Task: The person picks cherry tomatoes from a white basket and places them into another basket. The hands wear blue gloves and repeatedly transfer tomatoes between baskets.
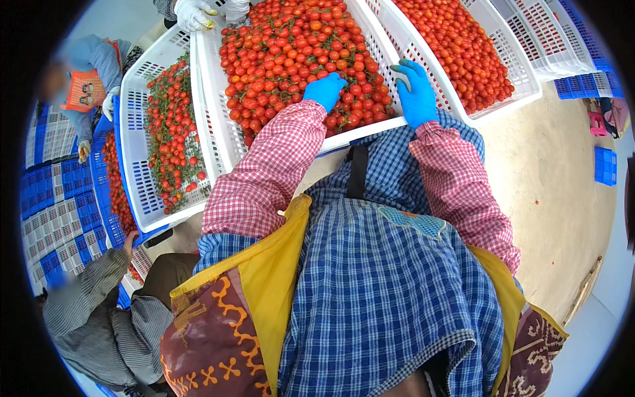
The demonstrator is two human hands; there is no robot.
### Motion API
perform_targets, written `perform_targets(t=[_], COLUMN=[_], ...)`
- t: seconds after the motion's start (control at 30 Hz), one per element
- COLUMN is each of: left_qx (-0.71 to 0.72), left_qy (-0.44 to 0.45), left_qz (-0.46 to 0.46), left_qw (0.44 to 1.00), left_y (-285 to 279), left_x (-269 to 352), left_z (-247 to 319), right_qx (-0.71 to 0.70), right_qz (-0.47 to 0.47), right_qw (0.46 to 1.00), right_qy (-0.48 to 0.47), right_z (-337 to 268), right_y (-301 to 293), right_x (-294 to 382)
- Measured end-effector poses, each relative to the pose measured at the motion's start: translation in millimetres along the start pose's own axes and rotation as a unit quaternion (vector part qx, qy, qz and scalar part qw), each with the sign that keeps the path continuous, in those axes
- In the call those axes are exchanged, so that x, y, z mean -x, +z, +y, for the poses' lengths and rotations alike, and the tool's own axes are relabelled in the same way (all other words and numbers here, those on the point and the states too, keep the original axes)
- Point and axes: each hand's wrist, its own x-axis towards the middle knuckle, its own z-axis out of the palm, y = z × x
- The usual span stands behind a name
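Cherry tomatoes, some with green stems, fill a white perforated plastic crate in front of me. My left hand, in a blue glove, reaches down onto the tomatoes near the crate's middle. Its fingertips are bent among the fruit, and whether they grip one is hidden. At the crate's near right corner is my right hand, also blue-gloved, its thumb and fingers apart and nothing seen between them.
A crate of stemmed tomatoes stands left, another of loose tomatoes right. White-gloved hands of a person are at the far rim. A person in an orange apron and one in striped clothing are at left. Stacked crates stand beyond.
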Motion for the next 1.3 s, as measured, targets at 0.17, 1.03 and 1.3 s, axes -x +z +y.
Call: perform_targets(t=[0.17, 1.03, 1.3], left_qx=[0.133, 0.625, 0.008], left_qy=[0.077, -0.138, -0.007], left_qz=[0.063, -0.047, 0.081], left_qw=[0.986, 0.767, 0.997], left_y=[-7, -18, 7], left_x=[11, -2, -9], left_z=[-26, -1, 29], right_qx=[0.011, -0.022, -0.051], right_qz=[-0.013, 0.01, 0.009], right_qw=[1.0, 1.0, 0.999], right_qy=[0.018, 0.008, 0.006], right_z=[4, 1, 2], right_y=[-1, 0, 1], right_x=[-1, 1, 2])
